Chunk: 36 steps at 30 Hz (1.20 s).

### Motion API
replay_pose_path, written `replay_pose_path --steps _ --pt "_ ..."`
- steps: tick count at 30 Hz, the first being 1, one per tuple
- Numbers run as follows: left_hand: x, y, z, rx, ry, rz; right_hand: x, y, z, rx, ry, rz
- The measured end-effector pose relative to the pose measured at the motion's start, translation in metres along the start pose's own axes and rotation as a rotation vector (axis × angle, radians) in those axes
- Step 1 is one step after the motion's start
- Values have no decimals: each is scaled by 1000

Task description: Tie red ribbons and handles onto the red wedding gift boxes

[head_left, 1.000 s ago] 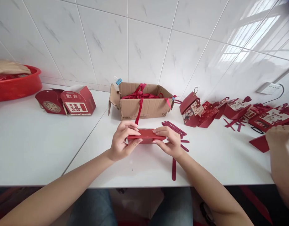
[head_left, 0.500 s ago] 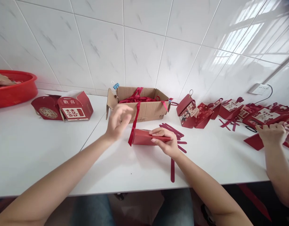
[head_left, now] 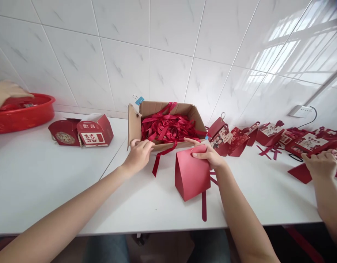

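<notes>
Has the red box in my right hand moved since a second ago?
Yes, the red box has moved right, judged against the dark-red strip nearest you.

White table (head_left: 142, 208), marbled tile wall (head_left: 171, 51)

red basin (head_left: 28, 117) cut off at left edge, dark-red strip (head_left: 204, 208) partly hidden by red box (head_left: 194, 173)
</notes>
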<state>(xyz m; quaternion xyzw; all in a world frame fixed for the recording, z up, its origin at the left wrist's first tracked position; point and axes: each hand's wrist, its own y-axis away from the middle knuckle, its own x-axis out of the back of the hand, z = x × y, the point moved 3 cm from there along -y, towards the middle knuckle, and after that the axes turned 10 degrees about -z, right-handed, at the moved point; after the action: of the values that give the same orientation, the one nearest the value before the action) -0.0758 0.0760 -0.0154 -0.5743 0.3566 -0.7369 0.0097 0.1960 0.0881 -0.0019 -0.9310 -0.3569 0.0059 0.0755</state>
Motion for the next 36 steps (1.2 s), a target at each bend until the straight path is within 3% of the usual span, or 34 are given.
replay_pose_path --steps 5,8,12,14,18,21,26,36 --pt "4 15 7 -47 22 -22 1 -2 8 -61 22 -147" --pt "17 11 10 -27 56 -121 5 -2 7 -54 83 -173" --pt "31 -15 9 164 116 -365 4 -2 6 -57 75 -203" --pt "31 -37 13 152 177 -440 2 -3 5 -61 70 -209" --pt "9 -90 37 -179 229 -536 1 -3 2 -73 77 -209" --pt "-15 -121 55 -275 141 -639 2 -3 1 -88 71 -194" --pt "-35 -146 56 -236 -136 -674 5 -4 3 -79 93 -208" --pt "-56 -155 39 -158 -408 -681 5 -1 0 -80 94 -228"
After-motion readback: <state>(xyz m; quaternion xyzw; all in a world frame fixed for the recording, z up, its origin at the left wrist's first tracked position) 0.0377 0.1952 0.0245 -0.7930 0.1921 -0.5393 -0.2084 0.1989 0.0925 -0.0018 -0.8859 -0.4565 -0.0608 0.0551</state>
